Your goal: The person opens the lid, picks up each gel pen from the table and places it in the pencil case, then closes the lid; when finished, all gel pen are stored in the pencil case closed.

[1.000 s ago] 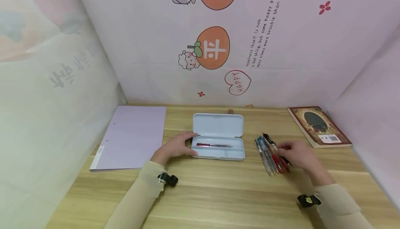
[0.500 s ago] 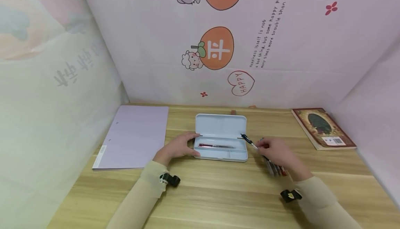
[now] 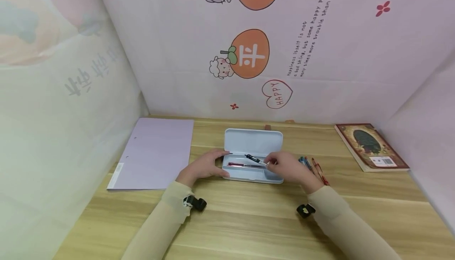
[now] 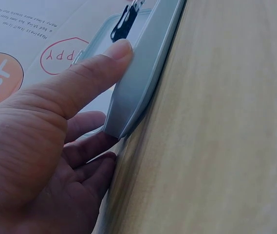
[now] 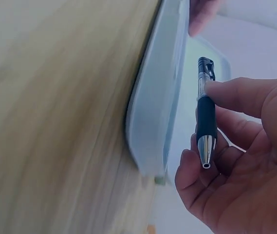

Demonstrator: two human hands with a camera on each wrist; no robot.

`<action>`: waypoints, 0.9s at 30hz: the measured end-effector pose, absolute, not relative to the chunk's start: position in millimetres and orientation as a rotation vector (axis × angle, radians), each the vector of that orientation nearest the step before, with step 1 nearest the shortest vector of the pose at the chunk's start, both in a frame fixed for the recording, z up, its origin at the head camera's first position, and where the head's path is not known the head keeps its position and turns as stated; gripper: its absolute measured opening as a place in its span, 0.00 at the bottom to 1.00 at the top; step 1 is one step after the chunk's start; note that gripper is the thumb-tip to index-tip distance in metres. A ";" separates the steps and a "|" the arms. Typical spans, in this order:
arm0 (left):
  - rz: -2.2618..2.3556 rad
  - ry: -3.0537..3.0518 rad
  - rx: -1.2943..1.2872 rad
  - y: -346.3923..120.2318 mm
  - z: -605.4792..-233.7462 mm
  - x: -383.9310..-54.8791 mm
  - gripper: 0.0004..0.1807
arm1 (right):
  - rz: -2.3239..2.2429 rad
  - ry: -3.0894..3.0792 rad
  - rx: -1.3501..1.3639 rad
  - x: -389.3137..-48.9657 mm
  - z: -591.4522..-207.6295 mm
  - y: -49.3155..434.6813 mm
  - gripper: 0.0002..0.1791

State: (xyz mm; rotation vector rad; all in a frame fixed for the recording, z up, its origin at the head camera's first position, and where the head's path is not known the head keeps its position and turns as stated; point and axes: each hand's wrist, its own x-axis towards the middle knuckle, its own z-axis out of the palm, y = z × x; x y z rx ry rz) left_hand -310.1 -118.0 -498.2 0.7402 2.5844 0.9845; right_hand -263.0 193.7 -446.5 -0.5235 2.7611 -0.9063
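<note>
A light blue pencil case (image 3: 253, 138) lies open on the table in the head view, lid folded back. Inside its long compartment is a pen with a red end (image 3: 236, 164). My left hand (image 3: 203, 167) holds the case's left end, thumb on the front rim and fingers at the end wall, as the left wrist view shows. Above the case, my right hand (image 3: 287, 167) pinches a clear-barrelled pen with a black grip (image 5: 207, 117) between thumb and fingers. That pen is tilted, its black clip end pointing left over the compartment.
Several blue and red pens (image 3: 317, 169) lie on the table to the right, partly hidden by the right forearm. A lilac notepad (image 3: 158, 149) is at the left. At the far right lies a brown book (image 3: 369, 145) with a barcode label.
My right hand has picked up the black pen from the pens on the right and carried it left over the pencil case. The left hand has stayed at the case's left end.
</note>
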 end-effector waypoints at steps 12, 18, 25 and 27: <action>0.982 2.585 0.718 -117.7 -498.2 -310.9 0.49 | -0.626 2.882 -0.608 -288.0 -460.9 157.1 0.06; 0.977 2.583 0.718 -117.7 -498.9 -311.2 0.49 | -0.557 2.912 -0.657 -292.1 -463.1 148.0 0.06; 0.980 2.585 0.725 -118.1 -500.0 -312.2 0.48 | -0.449 2.962 -0.699 -293.4 -463.5 140.1 0.06; 0.980 2.585 0.722 -118.1 -499.9 -312.0 0.48 | -0.428 2.972 -0.703 -292.6 -462.4 138.3 0.06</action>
